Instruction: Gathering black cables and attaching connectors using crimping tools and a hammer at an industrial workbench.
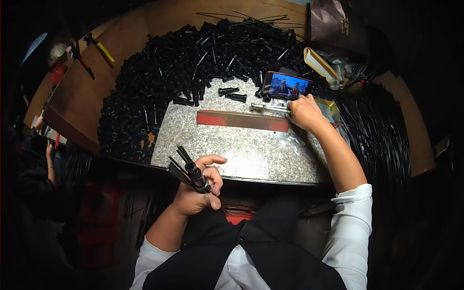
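Observation:
My left hand (199,192), palm up near the table's front edge, is closed around several thin black rods (177,166) and a black tubular part (194,173). Its index finger sticks out, slightly bent. On the far right of the stone-patterned board (232,159), my right hand (305,112) has its fingers curled over the green end of a slim metal tool (270,107). My fingertips there hide part of it. Just beyond them a phone (286,86) leans, showing a video. A red, worn bar (241,121) lies across the board, with two loose black tubular parts (236,97) behind it.
A large heap of black parts (145,87) curves round the board's back and left. At right lie many thin black rods (377,125), beside a yellow-edged tray (329,108). A dark bag (338,26) stands behind. Yellow-handled pliers (99,47) hang over the left wooden wall; another person's hand (50,152) is beyond.

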A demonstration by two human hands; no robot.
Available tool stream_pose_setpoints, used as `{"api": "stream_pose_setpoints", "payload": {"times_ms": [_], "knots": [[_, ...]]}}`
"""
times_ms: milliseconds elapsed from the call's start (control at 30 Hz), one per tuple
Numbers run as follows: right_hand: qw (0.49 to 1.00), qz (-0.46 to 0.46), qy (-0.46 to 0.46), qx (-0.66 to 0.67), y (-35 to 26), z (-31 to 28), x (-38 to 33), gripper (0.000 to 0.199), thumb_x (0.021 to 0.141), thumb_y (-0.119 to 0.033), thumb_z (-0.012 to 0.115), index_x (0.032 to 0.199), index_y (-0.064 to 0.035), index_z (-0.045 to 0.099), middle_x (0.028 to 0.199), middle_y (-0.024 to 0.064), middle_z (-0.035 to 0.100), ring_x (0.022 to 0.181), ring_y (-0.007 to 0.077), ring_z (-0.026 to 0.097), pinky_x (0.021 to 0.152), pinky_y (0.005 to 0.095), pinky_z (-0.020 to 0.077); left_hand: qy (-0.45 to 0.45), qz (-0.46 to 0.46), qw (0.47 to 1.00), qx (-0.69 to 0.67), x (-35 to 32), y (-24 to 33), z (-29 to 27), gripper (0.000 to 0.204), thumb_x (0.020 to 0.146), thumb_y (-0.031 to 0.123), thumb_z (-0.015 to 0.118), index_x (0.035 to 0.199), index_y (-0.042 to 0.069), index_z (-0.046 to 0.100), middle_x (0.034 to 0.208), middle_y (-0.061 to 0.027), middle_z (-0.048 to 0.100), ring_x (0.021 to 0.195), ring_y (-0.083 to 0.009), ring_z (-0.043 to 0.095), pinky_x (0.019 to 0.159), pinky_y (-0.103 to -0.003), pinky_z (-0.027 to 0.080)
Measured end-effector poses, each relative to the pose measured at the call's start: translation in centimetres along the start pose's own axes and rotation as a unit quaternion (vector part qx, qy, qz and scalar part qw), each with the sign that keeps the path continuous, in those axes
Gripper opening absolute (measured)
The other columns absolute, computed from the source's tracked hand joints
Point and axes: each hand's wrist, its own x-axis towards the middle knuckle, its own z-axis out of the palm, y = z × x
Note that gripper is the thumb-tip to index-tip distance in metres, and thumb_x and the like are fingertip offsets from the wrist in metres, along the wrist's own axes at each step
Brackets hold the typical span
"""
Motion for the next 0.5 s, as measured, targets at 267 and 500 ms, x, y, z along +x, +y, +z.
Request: {"api": "stream_pose_setpoints", "payload": {"times_ms": [267,500], "knots": [[0.999,-0.007,0.035,0.002,0.4,0.6,-0.4,0.022,0.078,-0.025,0.065,0.081,-0.0039,0.067,0.08,0.0169,0.065,0.091,0.0308,0.058,0.085,0.0436,0.0401,-0.002,0.008,1.0,0.013,0.0,-0.3,-0.5,0.099,0.051,0.04,0.086,0.126,-0.002,0.038,0.067,0.0007,0.05,0.056,-0.0063,0.048,0.05,-0.019,0.038],[1.0,-0.011,-0.015,0.004,0.0,-0.2,0.0,0.018,0.078,-0.017,0.06,0.086,-0.0038,0.068,0.089,0.0171,0.067,0.098,0.0308,0.059,0.092,0.0455,0.0398,0.003,0.009,1.0,0.016,0.0,-0.4,-0.7,0.096,0.053,0.038,0.087,0.126,-0.003,0.038,0.066,0.0009,0.05,0.055,-0.0065,0.048,0.049,-0.019,0.038]]}}
